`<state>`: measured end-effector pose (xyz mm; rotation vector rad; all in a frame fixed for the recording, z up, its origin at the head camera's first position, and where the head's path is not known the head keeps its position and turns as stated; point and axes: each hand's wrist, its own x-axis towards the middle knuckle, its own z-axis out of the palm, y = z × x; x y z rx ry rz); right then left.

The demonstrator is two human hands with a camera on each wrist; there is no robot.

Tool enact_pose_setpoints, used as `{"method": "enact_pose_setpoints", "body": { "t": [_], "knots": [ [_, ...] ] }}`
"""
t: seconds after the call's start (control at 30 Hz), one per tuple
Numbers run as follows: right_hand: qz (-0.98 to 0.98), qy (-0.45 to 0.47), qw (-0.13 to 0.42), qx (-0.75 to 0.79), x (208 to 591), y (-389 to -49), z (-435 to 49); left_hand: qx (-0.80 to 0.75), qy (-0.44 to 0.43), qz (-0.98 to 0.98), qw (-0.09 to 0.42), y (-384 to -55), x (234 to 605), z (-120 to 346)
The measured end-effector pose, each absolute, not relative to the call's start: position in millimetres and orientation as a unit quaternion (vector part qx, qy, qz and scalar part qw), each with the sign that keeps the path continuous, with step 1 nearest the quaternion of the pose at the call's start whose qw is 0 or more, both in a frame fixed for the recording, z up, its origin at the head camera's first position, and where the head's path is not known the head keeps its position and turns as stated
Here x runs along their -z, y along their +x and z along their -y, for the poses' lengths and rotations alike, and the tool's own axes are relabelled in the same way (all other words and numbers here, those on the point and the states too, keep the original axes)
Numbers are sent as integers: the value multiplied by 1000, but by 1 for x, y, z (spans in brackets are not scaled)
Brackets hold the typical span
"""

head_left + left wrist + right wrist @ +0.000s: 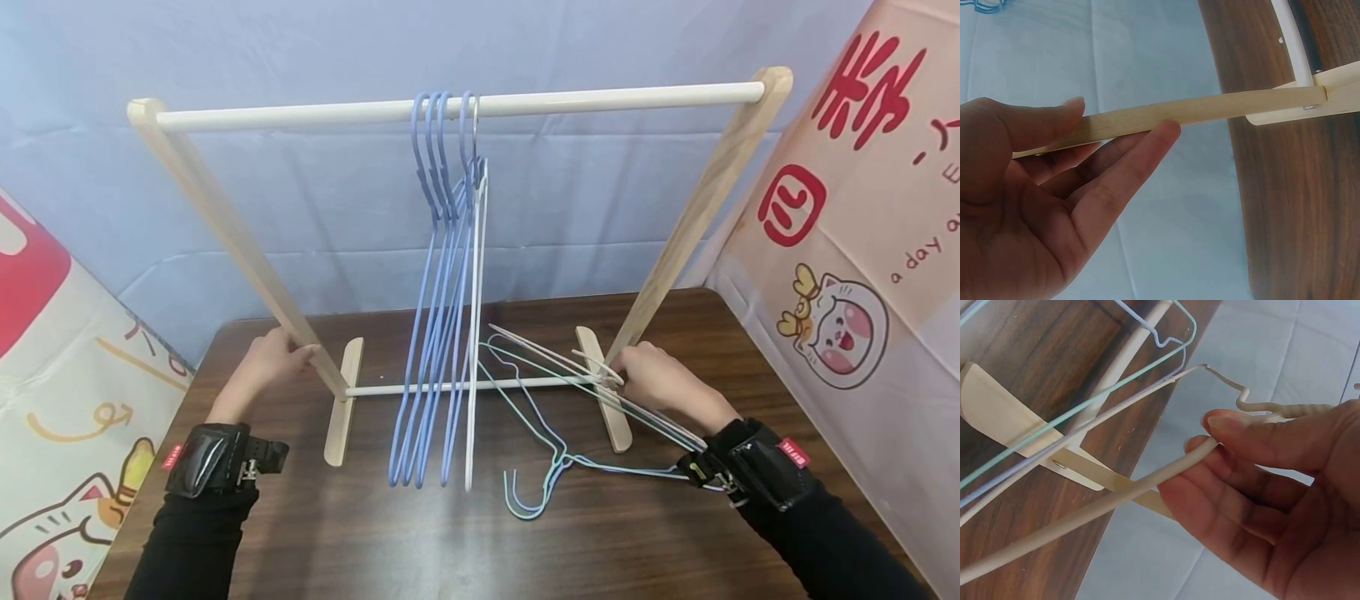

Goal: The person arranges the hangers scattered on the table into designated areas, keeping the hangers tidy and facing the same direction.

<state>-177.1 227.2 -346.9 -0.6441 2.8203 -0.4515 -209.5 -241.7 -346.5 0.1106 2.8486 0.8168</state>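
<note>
A clothes rack with a white top rail (300, 115) and slanted wooden posts stands on the table. My left hand (268, 360) grips its left wooden post (232, 233) low down; in the left wrist view the thumb lies on one side of the post and the fingers on the other. At the right post, my right hand (660, 382) pinches a cream hanger (1085, 519) between thumb and fingers. Several blue hangers (426, 333) and a white hanger (472, 350) hang together mid-rail. Beside the held hanger lie a green hanger (1079, 411) and a blue hanger (1169, 342).
The loose hangers cross the rack's lower bar (525, 383) and right foot (615, 421), their hooks toward the front of the dark wooden table (360, 533). Behind hangs a pale blue cloth (300, 50); printed cloths (847, 250) flank both sides.
</note>
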Motion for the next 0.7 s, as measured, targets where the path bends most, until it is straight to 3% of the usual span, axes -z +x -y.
{"method": "enact_pose_setpoints", "body": {
  "t": [0.7],
  "knots": [
    [-966, -200, 59, 152, 333, -181, -228, -270, 40, -958, 86, -209, 346, 241]
  ]
}}
